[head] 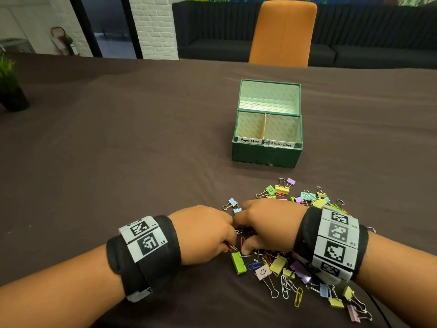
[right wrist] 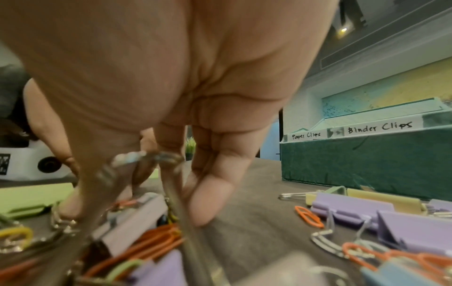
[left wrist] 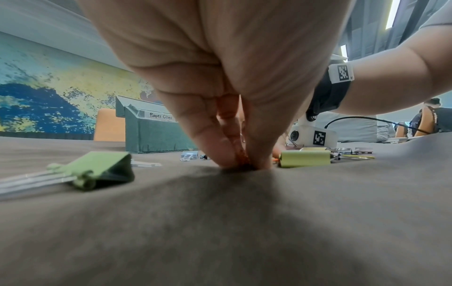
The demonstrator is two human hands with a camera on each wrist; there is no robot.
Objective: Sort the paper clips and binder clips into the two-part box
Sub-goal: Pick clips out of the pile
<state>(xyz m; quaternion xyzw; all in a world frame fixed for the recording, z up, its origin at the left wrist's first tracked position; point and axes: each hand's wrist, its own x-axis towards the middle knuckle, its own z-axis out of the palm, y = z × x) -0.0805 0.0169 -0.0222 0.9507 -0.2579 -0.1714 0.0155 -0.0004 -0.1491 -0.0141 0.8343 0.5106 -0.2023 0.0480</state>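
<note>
A green two-part box (head: 267, 155) stands open mid-table, its labels reading "Paper Clips" on the left and "Binder Clips" on the right; both compartments look bare. Coloured binder clips and paper clips lie in a heap (head: 279, 263) in front of it. My left hand (head: 230, 246) reaches down at the heap's left edge. In the left wrist view its fingertips (left wrist: 227, 158) pinch something small and red against the cloth, probably a paper clip. My right hand (head: 246, 247) hovers beside it, thumb tip on the table. Its fingers (right wrist: 210, 203) point down, apart from the thumb, with nothing held.
A green binder clip (head: 237, 262) lies just below both hands. More binder clips (head: 283, 188) are scattered between the hands and the box. An orange chair (head: 283, 31) stands behind the table and a potted plant (head: 9, 86) sits at far left. Dark cloth covers the table (head: 118, 150).
</note>
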